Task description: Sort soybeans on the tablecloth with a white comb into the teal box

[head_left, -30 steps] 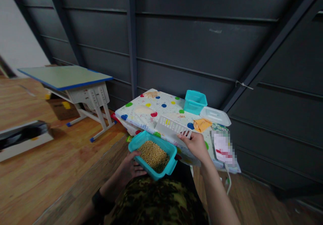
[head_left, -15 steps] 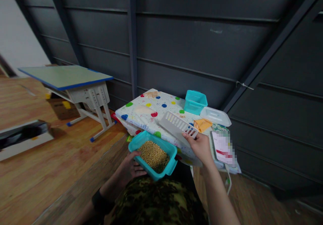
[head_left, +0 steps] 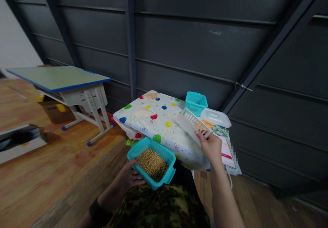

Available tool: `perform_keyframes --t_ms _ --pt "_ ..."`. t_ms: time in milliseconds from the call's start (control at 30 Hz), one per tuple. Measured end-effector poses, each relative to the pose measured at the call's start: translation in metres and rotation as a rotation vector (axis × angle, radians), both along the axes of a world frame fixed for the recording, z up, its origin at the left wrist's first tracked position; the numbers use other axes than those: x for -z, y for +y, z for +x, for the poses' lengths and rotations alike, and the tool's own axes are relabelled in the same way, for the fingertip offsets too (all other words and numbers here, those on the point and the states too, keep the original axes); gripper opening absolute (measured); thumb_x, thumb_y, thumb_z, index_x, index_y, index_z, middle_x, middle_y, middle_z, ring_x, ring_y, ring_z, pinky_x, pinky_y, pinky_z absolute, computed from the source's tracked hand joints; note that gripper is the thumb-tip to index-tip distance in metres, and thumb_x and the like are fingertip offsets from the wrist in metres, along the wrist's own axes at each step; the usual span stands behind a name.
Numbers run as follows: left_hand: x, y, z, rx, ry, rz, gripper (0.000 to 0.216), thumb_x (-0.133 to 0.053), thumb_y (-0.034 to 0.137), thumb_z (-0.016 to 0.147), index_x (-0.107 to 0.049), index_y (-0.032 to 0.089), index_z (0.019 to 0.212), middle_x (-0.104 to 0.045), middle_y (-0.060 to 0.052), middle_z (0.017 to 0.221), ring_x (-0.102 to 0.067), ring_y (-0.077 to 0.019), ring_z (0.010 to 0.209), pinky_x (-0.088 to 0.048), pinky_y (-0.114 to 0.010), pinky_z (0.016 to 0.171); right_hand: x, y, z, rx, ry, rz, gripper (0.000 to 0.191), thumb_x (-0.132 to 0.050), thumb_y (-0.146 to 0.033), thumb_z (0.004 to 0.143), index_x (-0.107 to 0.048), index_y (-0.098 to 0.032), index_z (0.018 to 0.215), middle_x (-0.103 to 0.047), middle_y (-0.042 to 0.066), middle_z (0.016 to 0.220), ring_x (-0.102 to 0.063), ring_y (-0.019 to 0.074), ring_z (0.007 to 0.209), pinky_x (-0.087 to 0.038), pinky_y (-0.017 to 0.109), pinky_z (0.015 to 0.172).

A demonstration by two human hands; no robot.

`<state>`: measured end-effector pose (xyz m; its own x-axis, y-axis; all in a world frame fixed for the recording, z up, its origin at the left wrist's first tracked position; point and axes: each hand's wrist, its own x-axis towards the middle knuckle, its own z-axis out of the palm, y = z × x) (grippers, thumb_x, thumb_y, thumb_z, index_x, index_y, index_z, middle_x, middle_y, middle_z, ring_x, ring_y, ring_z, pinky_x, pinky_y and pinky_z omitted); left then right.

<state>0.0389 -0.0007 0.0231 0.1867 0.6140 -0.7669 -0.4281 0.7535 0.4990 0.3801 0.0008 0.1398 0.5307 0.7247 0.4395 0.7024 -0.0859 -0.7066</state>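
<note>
My left hand (head_left: 132,176) grips the near left side of a turquoise plastic box (head_left: 169,155), thumb over the rim and fingers against the outer wall. Pale yellow soybeans (head_left: 153,163) cover its bottom, with some green ones at the near right end. The box is held against my body, at the table's front edge. My right hand (head_left: 210,146) pinches the near end of a white slotted plastic tray (head_left: 191,124), raised and tilted over the table. Part of an orange cloth (head_left: 207,123) shows behind the tray.
A patterned cloth covers the table (head_left: 164,122), with a pale powdery patch (head_left: 144,112) and brownish grains (head_left: 151,96) on it. A second turquoise box (head_left: 196,103), a clear lid (head_left: 216,117) and a tablet (head_left: 227,151) lie to the right. A green-topped desk (head_left: 58,77) stands left.
My right hand has moved the slotted tray right and turned it, so it now covers more of the orange cloth. My left hand still holds the box; the view has shifted slightly.
</note>
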Motion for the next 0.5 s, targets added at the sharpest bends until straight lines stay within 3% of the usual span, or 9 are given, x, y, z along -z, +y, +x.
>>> perform_keyframes --t_ms 133,267,367,500 --pt "0.004 -0.002 0.002 0.065 0.122 0.023 0.032 -0.067 0.034 0.089 -0.059 0.019 0.116 -0.069 -0.010 0.088 -0.076 -0.0323 0.082 -0.065 -0.049 0.083 0.002 0.005 0.010 0.050 -0.070 -0.031 0.060 -0.059 -0.075 0.083 -0.074 -0.019 0.065 -0.078 0.017 0.069 -0.071 0.0318 0.066 -0.040 0.034 0.058" --pt "-0.011 -0.007 0.005 0.078 0.083 0.060 0.025 -0.065 0.032 0.092 -0.053 0.022 0.111 -0.064 -0.005 0.081 -0.072 -0.0268 0.070 -0.065 -0.044 0.077 0.004 0.013 0.016 0.027 -0.120 -0.087 0.052 -0.061 -0.066 0.086 -0.075 -0.019 0.068 -0.079 0.017 0.072 -0.071 0.0311 0.069 -0.041 0.034 0.061" --pt "-0.019 -0.010 0.008 0.074 0.109 0.065 0.020 -0.062 0.030 0.093 -0.051 0.023 0.107 -0.063 -0.004 0.078 -0.072 -0.0271 0.068 -0.064 -0.042 0.072 0.006 0.017 0.015 -0.001 -0.147 -0.119 0.046 -0.063 -0.059 0.089 -0.076 -0.019 0.070 -0.080 0.017 0.075 -0.072 0.0299 0.072 -0.041 0.032 0.062" --pt "-0.014 -0.009 0.009 0.093 0.096 0.045 0.023 -0.063 0.030 0.093 -0.051 0.021 0.111 -0.066 -0.008 0.080 -0.074 -0.0293 0.070 -0.064 -0.042 0.072 0.007 0.021 0.013 -0.020 -0.130 -0.158 0.039 -0.067 -0.052 0.088 -0.077 -0.017 0.072 -0.080 0.016 0.075 -0.071 0.0284 0.068 -0.041 0.032 0.061"
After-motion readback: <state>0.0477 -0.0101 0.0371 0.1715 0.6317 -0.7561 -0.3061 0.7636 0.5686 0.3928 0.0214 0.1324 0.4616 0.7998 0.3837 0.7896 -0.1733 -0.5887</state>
